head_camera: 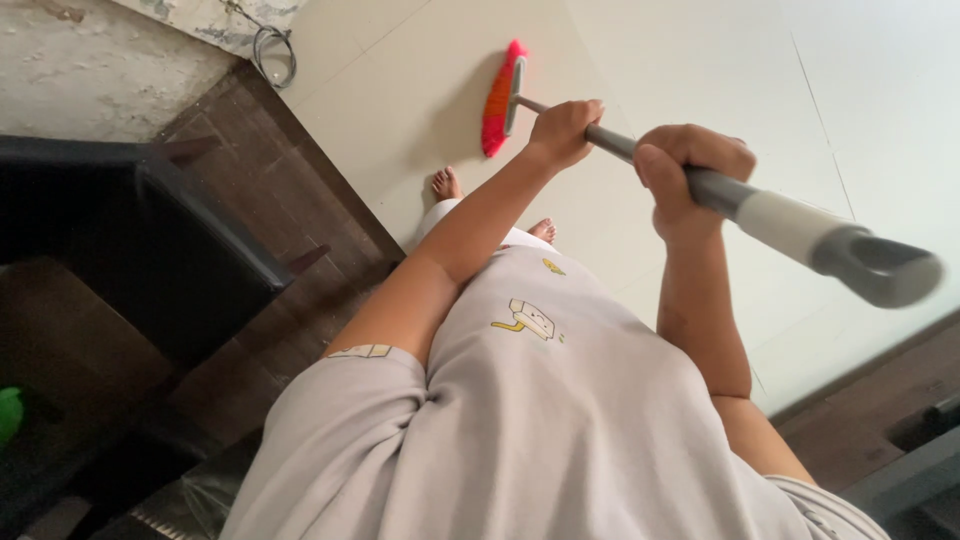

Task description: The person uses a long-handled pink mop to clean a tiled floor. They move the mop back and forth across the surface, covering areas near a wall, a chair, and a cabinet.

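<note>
I hold a broom with both hands. Its pink and orange bristle head point(497, 100) rests on the pale cream floor point(400, 90), ahead of my bare feet point(447, 185). My left hand point(563, 130) is closed around the grey handle point(612, 142) lower down, closer to the head. Higher up the handle, my right hand point(690, 178) grips just below a white section point(785, 222) and the grey end cap point(880, 270). My light grey shirt point(540, 420) fills the bottom of the view.
A dark piece of furniture with pointed legs point(150, 230) stands on the brown tiled strip point(290, 200) to the left. A looped cable point(277, 50) lies by the rough wall point(90, 70). Something green point(8, 415) shows at the left edge.
</note>
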